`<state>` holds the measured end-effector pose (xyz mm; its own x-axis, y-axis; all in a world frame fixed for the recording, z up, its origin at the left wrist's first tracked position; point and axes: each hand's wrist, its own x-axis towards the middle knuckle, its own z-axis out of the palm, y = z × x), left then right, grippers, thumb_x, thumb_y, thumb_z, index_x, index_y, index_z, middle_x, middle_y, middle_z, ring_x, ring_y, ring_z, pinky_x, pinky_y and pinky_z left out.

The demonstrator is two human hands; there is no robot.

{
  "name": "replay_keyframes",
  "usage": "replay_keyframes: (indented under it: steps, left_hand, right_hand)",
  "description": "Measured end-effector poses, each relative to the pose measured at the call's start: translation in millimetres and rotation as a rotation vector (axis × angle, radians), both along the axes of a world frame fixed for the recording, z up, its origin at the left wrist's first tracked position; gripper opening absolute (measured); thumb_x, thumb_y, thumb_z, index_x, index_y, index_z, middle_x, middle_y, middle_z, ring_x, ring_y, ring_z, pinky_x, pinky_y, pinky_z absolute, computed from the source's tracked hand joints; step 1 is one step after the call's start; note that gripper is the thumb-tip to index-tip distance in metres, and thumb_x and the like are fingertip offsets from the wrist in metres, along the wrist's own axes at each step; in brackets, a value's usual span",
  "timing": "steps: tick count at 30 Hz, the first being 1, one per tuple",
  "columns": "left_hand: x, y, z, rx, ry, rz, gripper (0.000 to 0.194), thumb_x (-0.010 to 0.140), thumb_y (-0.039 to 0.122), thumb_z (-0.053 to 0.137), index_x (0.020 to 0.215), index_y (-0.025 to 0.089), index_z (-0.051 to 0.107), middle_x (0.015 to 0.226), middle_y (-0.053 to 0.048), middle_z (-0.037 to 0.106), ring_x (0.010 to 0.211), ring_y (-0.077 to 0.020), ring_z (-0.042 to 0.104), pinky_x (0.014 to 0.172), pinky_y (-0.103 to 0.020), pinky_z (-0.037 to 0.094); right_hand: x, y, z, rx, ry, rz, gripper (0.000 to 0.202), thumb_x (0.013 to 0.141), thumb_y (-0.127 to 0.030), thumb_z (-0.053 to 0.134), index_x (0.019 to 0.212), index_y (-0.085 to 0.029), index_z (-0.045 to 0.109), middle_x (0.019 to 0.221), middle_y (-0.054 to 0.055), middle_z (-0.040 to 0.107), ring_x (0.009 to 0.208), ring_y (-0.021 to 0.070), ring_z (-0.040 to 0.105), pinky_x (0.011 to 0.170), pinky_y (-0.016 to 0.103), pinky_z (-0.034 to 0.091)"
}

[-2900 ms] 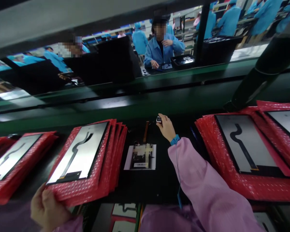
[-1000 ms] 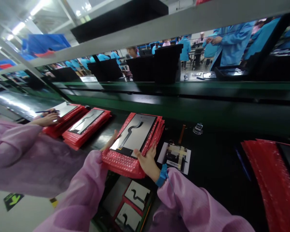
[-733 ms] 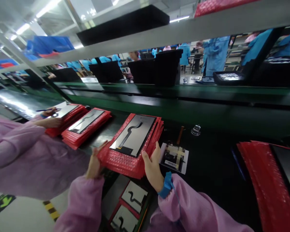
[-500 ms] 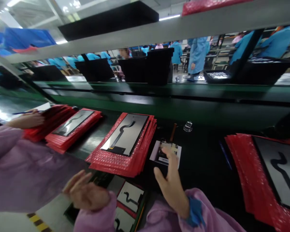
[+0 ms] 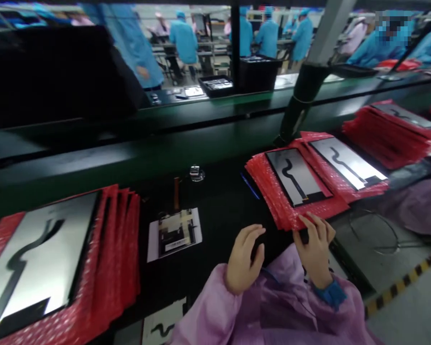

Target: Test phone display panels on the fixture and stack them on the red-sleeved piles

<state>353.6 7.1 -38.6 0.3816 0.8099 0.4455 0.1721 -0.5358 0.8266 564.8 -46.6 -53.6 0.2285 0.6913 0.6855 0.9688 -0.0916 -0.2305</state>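
Note:
My right hand is at the near edge of a stack of red bubble-wrap bags. Its fingertips overlap the lowest corner, and I cannot tell whether they touch it. On that stack lies a grey display panel with a black curved flex cable. My left hand hovers over the dark bench edge, its fingers bent and apart from the thumb, with nothing in it. Left of it, a small circuit part with a barcode label rests on a white sheet.
A larger red bag stack with a panel stands at left. Another panel lies on red bags to the right, with a further stack beyond. A blue pen and a small clear object lie on the bench. A post rises behind.
The view has swung right. My right hand has left the small circuit part and is now by the right bag stack. My left hand is now over the bench edge.

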Motion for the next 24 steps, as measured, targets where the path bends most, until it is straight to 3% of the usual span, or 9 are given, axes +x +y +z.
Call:
replay_keyframes:
  steps: [5, 8, 11, 15, 20, 22, 24]
  left_hand:
    - [58, 17, -4.9, -0.549, -0.261, -0.210, 0.035, 0.093, 0.029, 0.061, 0.127, 0.021, 0.064, 0.127, -0.012, 0.069, 0.118, -0.0246, 0.066, 0.108, -0.042, 0.050]
    - [81, 30, -1.4, -0.826, -0.464, -0.219, 0.050, 0.086, 0.046, 0.072, 0.129, 0.021, 0.063, 0.115, -0.009, 0.072, 0.101, -0.0219, 0.070, 0.092, -0.035, 0.055]
    - [92, 39, 6.2, -0.943, -0.509, -0.208, 0.055, 0.079, 0.061, 0.075, 0.115, 0.019, 0.070, 0.090, -0.004, 0.071, 0.074, -0.0169, 0.066, 0.071, -0.029, 0.053]
    - [99, 43, 16.6, -0.993, -0.524, -0.225, 0.048, 0.077, 0.063, 0.076, 0.085, 0.016, 0.072, 0.084, -0.007, 0.071, 0.078, -0.0194, 0.067, 0.076, -0.030, 0.054]
    - [96, 37, 26.7, -1.116, -0.586, -0.156, 0.044, 0.062, 0.049, 0.090, 0.081, 0.014, 0.072, 0.081, -0.007, 0.073, 0.079, -0.0223, 0.071, 0.079, -0.033, 0.055]
    - [80, 31, 27.8, -1.171, -0.609, -0.101, 0.047, 0.059, 0.049, 0.091, 0.084, 0.013, 0.073, 0.081, -0.007, 0.074, 0.077, -0.0217, 0.071, 0.078, -0.033, 0.056]
    - [53, 24, 25.9, -1.225, -0.609, 0.017, 0.051, 0.058, 0.050, 0.092, 0.088, 0.014, 0.074, 0.081, -0.005, 0.075, 0.075, -0.0202, 0.071, 0.075, -0.031, 0.056]
  right_hand:
    - [11, 6, 8.5, 0.054, 0.053, -0.027, 0.019, 0.098, -0.025, 0.057, 0.109, -0.023, 0.072, 0.115, 0.010, 0.070, 0.104, 0.0263, 0.057, 0.092, 0.047, 0.047]
    - [12, 13, 17.7, 0.123, 0.160, 0.029, 0.017, 0.098, -0.023, 0.058, 0.098, -0.025, 0.075, 0.098, 0.005, 0.075, 0.090, 0.0220, 0.059, 0.083, 0.041, 0.049]
    - [8, 12, 25.4, 0.183, 0.236, 0.108, 0.014, 0.096, -0.021, 0.062, 0.095, -0.026, 0.075, 0.092, 0.004, 0.075, 0.088, 0.0215, 0.060, 0.078, 0.040, 0.050]
    - [-5, -2, 30.0, 0.168, 0.252, 0.266, 0.019, 0.094, -0.016, 0.062, 0.102, -0.028, 0.074, 0.096, 0.003, 0.075, 0.095, 0.0226, 0.061, 0.081, 0.042, 0.053]
    - [-19, -21, 28.4, 0.105, 0.130, 0.467, 0.032, 0.093, -0.014, 0.062, 0.120, -0.029, 0.069, 0.103, 0.005, 0.074, 0.104, 0.0243, 0.060, 0.084, 0.042, 0.054]
    - [-24, -30, 26.4, 0.082, 0.093, 0.456, 0.036, 0.094, -0.018, 0.061, 0.128, -0.029, 0.066, 0.111, 0.007, 0.072, 0.108, 0.0254, 0.059, 0.086, 0.043, 0.053]
    - [-29, -39, 23.2, 0.086, 0.074, 0.316, 0.041, 0.094, -0.023, 0.061, 0.134, -0.031, 0.062, 0.128, 0.010, 0.066, 0.118, 0.0282, 0.055, 0.093, 0.048, 0.050]
